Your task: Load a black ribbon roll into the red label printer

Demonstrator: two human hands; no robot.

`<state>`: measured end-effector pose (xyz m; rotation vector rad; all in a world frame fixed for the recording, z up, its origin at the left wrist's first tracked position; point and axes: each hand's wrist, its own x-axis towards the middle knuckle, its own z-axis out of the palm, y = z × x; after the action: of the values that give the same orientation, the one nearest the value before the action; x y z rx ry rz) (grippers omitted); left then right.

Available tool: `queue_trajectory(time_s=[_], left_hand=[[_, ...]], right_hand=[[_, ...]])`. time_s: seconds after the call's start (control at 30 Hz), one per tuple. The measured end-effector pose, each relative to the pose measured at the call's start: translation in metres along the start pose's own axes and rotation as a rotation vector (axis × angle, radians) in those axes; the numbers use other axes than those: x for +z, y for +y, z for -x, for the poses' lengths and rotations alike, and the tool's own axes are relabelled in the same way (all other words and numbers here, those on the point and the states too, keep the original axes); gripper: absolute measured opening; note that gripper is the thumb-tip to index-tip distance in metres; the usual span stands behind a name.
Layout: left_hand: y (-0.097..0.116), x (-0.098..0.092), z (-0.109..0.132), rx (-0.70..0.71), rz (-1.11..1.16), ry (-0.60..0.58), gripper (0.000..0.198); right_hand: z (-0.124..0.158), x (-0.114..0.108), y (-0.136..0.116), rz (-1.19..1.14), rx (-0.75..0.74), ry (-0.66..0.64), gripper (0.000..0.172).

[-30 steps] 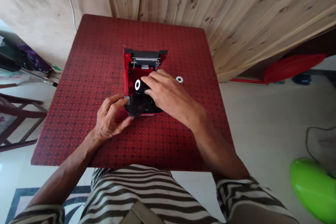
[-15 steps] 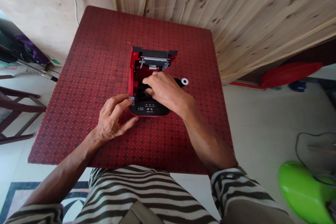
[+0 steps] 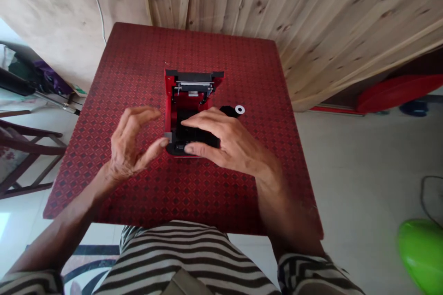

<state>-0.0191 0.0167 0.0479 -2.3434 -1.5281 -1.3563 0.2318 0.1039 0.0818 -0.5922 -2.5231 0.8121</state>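
Note:
A red and black label printer (image 3: 171, 115) sits on the table with its lid (image 3: 194, 76) raised toward the wall. My left hand (image 3: 129, 143) hovers just left of it, fingers and thumb spread, holding nothing; its thumb tip is near the front left corner. Over the printer's open bay is my right hand (image 3: 228, 140), its fingers and thumb apart with nothing between them. It hides much of the bay and the front panel. Behind and right of my right hand lies a black roll (image 3: 227, 110) with a white ring-shaped end (image 3: 240, 109).
The printer and roll rest on a red patterned tabletop (image 3: 138, 69). Wooden boards (image 3: 235, 0) rise behind the table. A dark wooden chair (image 3: 31, 152) stands to the left. On the floor at right is a bright green plastic object (image 3: 420, 249).
My left hand has come off the printer's left front corner and moved left, opening. My right hand has drawn back out of the bay toward me, with its fingers spreading. The view has shifted slightly.

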Motion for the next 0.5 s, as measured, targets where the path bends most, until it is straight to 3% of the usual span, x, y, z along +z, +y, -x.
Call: queue_trajectory(time_s=[0.07,0.13,0.2,0.27,0.37,0.5], left_hand=[[-0.006,-0.004,-0.028,0.012,-0.034,0.013,0.043],[-0.015,-0.001,-0.056,-0.01,-0.024,0.019,0.053],[-0.026,0.009,-0.08,-0.057,0.028,-0.038,0.062],[-0.034,0.02,-0.095,-0.053,0.05,-0.117,0.066],[-0.035,0.029,-0.102,-0.032,0.058,-0.235,0.066],[-0.019,0.021,-0.083,-0.006,0.052,-0.296,0.048]], right_hand=[[0.003,0.006,-0.002,0.03,-0.008,0.043,0.046],[0.005,0.012,-0.004,0.116,-0.007,0.092,0.035],[0.007,0.017,-0.006,0.213,-0.006,0.139,0.018],[0.009,0.02,-0.007,0.299,-0.011,0.174,0.018],[0.014,0.024,-0.008,0.416,-0.019,0.228,0.024],[0.02,0.032,-0.009,0.475,-0.076,0.281,0.027]])
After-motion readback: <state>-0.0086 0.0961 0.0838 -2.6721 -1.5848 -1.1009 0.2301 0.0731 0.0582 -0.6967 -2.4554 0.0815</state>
